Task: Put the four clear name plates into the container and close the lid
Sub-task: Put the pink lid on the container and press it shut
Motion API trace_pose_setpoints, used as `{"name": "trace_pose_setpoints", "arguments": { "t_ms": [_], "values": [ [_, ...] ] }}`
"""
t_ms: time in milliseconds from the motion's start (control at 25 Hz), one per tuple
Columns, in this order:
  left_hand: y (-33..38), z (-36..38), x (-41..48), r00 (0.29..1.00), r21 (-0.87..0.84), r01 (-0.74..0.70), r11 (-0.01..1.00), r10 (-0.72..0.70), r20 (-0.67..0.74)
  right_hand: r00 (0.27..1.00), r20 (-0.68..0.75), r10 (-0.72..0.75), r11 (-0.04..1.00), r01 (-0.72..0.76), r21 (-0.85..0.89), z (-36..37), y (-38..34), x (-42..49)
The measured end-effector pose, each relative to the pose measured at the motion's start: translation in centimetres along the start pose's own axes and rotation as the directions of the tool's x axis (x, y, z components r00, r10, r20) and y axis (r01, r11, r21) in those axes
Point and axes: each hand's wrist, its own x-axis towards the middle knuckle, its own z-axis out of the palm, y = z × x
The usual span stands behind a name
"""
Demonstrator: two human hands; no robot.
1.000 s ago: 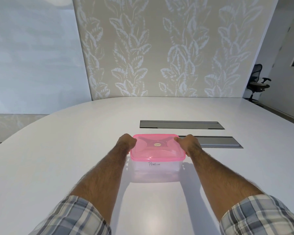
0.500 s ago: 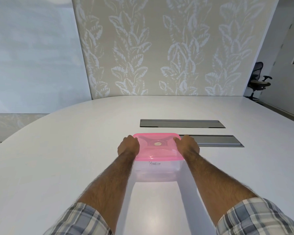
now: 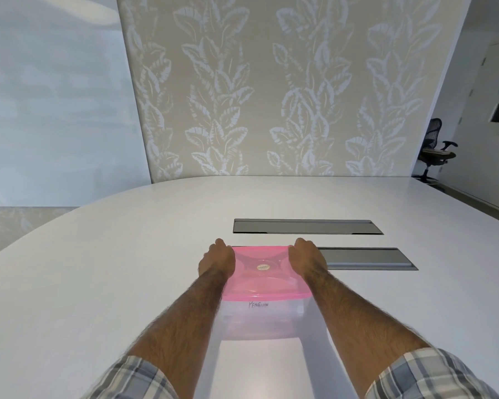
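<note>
Fingers of the left hand (image 3: 217, 262) and right hand (image 3: 307, 260) curl down over the far corners of the pink lid (image 3: 267, 280), tips hidden, gripping it on the clear container (image 3: 260, 321). That sits mid-table (image 3: 98, 269), its far edge by the nearer grey hatch (image 3: 366, 259). No name plates lie outside; I'd say only the final sealing remains, though I can't see them through the cloudy walls.

- The left hand (image 3: 217, 262) is sliding inward from beside the pink lid (image 3: 267, 279) and closing over its far left corner
- The right hand (image 3: 307, 260) is sliding inward likewise, closing over the far right corner
</note>
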Motion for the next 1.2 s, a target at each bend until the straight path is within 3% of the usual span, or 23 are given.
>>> {"name": "trace_pose_setpoints", "arguments": {
  "t_ms": [640,1200],
  "values": [
    [0.6,0.3,3.2,0.996,0.166,-0.065,0.984,0.074,-0.053,0.999,-0.049,0.000,1.000,-0.002,-0.029,1.2,0.0,2.9],
    [0.0,0.6,4.1,0.999,0.130,-0.018,0.991,0.022,-0.027,0.999,-0.043,0.029,1.000,-0.029,0.008,1.7,0.1,3.8]
  ]
}}
